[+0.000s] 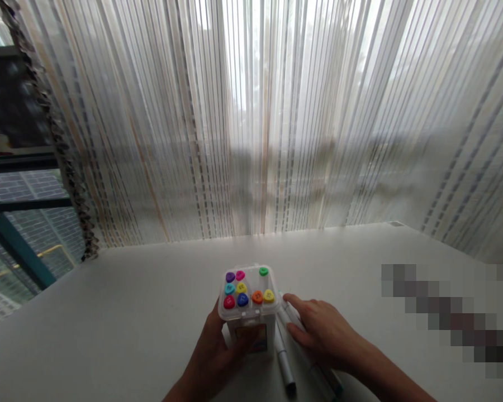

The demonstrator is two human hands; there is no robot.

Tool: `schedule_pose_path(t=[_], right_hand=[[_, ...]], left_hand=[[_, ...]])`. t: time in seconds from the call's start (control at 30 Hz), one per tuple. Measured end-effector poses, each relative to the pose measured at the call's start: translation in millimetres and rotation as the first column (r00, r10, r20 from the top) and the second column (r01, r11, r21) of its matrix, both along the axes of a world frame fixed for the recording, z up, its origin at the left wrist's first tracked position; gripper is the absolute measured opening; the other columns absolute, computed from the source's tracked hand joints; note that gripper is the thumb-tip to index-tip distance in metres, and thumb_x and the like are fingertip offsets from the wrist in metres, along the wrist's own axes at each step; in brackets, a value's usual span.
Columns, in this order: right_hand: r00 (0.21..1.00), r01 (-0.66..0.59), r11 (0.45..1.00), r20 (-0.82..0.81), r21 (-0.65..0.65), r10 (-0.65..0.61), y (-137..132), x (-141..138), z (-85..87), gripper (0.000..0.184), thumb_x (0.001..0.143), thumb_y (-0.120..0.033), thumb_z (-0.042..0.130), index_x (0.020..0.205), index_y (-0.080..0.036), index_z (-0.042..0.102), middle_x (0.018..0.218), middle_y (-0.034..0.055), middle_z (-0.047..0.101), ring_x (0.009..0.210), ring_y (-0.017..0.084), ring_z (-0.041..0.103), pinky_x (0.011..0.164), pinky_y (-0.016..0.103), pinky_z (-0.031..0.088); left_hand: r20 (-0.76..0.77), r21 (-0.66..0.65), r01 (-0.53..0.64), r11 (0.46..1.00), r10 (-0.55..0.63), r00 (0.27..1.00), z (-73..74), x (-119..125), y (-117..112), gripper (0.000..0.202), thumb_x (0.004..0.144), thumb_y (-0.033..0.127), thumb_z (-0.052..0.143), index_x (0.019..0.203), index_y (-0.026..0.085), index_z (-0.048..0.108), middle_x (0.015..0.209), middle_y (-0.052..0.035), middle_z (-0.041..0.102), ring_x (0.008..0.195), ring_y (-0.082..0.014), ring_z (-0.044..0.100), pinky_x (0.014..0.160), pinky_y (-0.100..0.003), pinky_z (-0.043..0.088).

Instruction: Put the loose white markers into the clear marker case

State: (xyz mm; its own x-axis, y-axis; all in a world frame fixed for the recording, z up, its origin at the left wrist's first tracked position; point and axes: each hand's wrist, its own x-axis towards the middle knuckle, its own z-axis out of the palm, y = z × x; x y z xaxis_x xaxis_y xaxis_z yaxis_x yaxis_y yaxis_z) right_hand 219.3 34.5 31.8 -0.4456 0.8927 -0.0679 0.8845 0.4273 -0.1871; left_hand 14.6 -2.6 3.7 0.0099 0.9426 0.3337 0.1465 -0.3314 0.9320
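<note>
Head view: my left hand (212, 349) steadies a clear marker box (230, 314) while my right hand (324, 329) is over loose markers (323, 379).
The upright caps carry small printed numbers; the red cap (228, 302) seems to read 15, the others are too small for me to be sure of, and the dark front label (257, 341) is illegible behind my thumb. The box stands on the white tabletop (129, 312) between my hands, my left fingers and thumb wrapped around its side and front. My right thumb and forefinger are parted just beside it; I cannot tell whether they grip a marker.
</note>
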Motion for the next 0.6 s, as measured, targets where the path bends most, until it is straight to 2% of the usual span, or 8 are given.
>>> schedule_pose_path(t=[0.2, 0.6], right_hand=[[1.000, -0.001, 1.000, -0.001, -0.001, 0.001, 0.8, 0.0, -1.0, 0.043, 0.085, -0.028, 0.043, 0.126, -0.015, 0.049, 0.090, 0.0122, 0.069, 0.090, 0.029, 0.063, 0.071, 0.033, 0.040], [1.000, 0.008, 1.000, 0.010, -0.018, -0.008, 0.5, -0.7, 0.8, 0.044, 0.085, -0.028, 0.044, 0.127, -0.014, 0.049, 0.094, 0.0131, 0.069, 0.093, 0.031, 0.062, 0.074, 0.035, 0.041]], left_hand=[[0.023, -0.021, -0.023, 1.000, 0.023, 0.999, 5.5, 4.0, -1.8, 0.058, 0.069, 0.059, 0.066, 0.108, 0.016, 0.064, 0.111, -0.0124, 0.068, 0.104, -0.0307, 0.062, 0.092, -0.040, 0.050], [0.013, 0.009, -0.052, 0.999, 0.052, 0.999, 2.7, 4.3, -0.9, 0.061, 0.069, 0.060, 0.066, 0.110, 0.016, 0.063, 0.113, -0.0133, 0.068, 0.105, -0.0306, 0.062, 0.092, -0.039, 0.050]])
